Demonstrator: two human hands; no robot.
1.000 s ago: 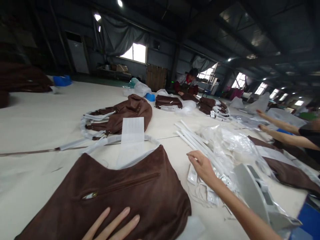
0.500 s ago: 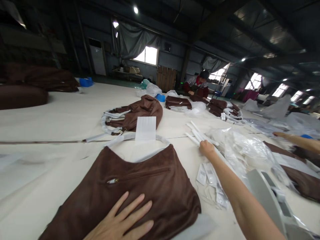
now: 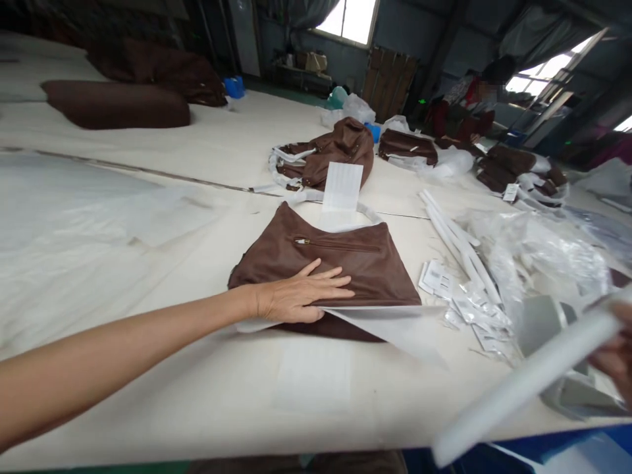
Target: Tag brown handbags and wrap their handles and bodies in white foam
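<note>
A dark brown handbag [image 3: 380, 266] with a zip pocket lies on the table in front of me. My left hand [image 3: 307, 291] rests flat on its front, fingers spread. Thin white sheeting [image 3: 415, 322] juts out along the bag's near edge. Wrapped in white, the handle arches at the far side, with a pale sheet [image 3: 342, 187] by it. At the right edge my right hand [image 3: 615, 352], partly out of view and blurred, grips a long white foam-like tube [image 3: 523, 385] that slants down past the table's front edge.
More white tubes [image 3: 461, 243] lie right of the bag, beside packets of labels [image 3: 439, 280] and crumpled clear plastic [image 3: 548, 243]. A grey plastic object [image 3: 546, 319] stands near my right hand. Other brown bags [image 3: 345, 148] are farther back. A person [image 3: 464, 108] works across the table.
My right hand has drawn a white tube from the pile back to the right edge. The view has shifted, and the bag now shows whole. My left hand still lies on it.
</note>
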